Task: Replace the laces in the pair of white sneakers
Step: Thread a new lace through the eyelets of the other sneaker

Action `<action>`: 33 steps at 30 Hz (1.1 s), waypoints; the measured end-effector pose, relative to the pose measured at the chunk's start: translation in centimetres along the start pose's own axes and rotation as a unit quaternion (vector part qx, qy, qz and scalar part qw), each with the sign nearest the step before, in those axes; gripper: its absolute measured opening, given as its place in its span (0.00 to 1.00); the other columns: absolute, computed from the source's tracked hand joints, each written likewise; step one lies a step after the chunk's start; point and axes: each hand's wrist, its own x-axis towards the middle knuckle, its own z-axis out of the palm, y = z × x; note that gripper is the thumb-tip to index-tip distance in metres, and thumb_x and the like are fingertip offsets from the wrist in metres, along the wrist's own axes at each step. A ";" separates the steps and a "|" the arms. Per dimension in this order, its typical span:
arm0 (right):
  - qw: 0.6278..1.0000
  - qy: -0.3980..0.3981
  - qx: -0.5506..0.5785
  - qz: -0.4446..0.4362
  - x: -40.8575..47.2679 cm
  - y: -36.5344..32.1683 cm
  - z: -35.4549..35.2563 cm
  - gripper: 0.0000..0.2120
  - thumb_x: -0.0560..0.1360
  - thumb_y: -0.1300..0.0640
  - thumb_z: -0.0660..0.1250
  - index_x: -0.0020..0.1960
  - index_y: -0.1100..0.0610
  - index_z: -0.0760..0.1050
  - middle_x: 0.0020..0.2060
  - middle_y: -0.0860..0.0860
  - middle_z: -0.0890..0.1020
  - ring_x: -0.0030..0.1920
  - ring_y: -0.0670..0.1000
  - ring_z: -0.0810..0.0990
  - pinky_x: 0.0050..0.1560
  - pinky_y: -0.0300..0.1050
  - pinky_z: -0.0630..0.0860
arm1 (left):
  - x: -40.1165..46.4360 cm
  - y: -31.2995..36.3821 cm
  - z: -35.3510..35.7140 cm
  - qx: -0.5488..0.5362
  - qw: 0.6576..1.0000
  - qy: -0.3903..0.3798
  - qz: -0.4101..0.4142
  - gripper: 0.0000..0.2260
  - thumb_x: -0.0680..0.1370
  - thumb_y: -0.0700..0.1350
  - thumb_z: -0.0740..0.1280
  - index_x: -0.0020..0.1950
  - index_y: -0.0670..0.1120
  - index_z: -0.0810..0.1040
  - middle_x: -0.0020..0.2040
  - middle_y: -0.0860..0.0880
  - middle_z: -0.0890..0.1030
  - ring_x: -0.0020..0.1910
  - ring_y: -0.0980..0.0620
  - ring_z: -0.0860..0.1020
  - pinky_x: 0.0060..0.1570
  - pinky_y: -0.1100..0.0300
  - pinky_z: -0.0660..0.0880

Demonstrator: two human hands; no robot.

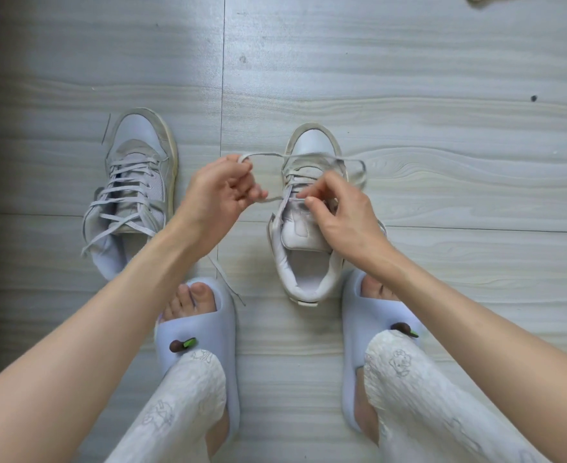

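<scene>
Pinching a loop of the lace, the left hand draws it out toward nine o'clock, apparently to take slack from the crossings, while the right hand nips the same lace with thumb and forefinger at the eyelets, likely steadying the spot being worked. Under both hands stands the right sneaker, toe at twelve o'clock and tongue laid open, lacing loosened. At nine o'clock from it sits the left sneaker, laced, ends trailing on the floor. Slippered feet flank the work at six o'clock.
</scene>
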 end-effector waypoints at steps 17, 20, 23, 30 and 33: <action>0.991 -0.127 -0.042 0.026 -2.9 -10.9 -9.4 0.11 0.74 0.68 0.59 0.38 0.55 0.64 0.36 0.50 0.82 0.50 0.54 0.82 0.50 0.51 0.75 | -9.0 12.9 7.1 0.566 0.818 -0.095 -0.034 0.10 0.80 0.47 0.61 0.47 0.44 0.79 0.35 0.49 0.79 0.40 0.54 0.79 0.46 0.62 0.75; 0.984 -0.158 -0.077 0.031 -3.9 -12.1 -11.0 0.10 0.75 0.68 0.56 0.39 0.55 0.63 0.35 0.50 0.81 0.49 0.56 0.81 0.47 0.50 0.76 | -10.5 12.8 7.7 0.642 0.759 -0.100 -0.026 0.09 0.79 0.47 0.61 0.44 0.46 0.78 0.32 0.51 0.79 0.34 0.58 0.77 0.36 0.66 0.71; 0.987 -0.139 -0.065 0.048 -5.8 -12.8 -11.5 0.10 0.77 0.68 0.54 0.40 0.56 0.63 0.40 0.56 0.82 0.45 0.53 0.82 0.44 0.46 0.77 | -11.9 11.9 6.9 0.679 0.728 -0.089 -0.004 0.08 0.78 0.46 0.62 0.44 0.46 0.79 0.27 0.53 0.78 0.24 0.63 0.71 0.31 0.67 0.66; 0.987 -0.041 0.126 0.095 -9.9 -12.5 -8.1 0.10 0.79 0.67 0.54 0.41 0.57 0.63 0.41 0.58 0.81 0.41 0.51 0.81 0.42 0.41 0.76 | -16.7 5.0 2.9 0.421 0.905 0.056 0.026 0.06 0.78 0.44 0.63 0.42 0.45 0.77 0.36 0.48 0.79 0.36 0.55 0.76 0.37 0.64 0.67; 0.959 -0.001 0.256 0.123 -11.4 -12.7 -7.4 0.08 0.80 0.65 0.53 0.43 0.58 0.63 0.41 0.57 0.82 0.44 0.54 0.81 0.45 0.43 0.77 | -17.7 2.2 1.7 0.390 0.917 0.079 0.022 0.07 0.78 0.44 0.63 0.42 0.45 0.78 0.41 0.48 0.80 0.43 0.53 0.75 0.40 0.62 0.69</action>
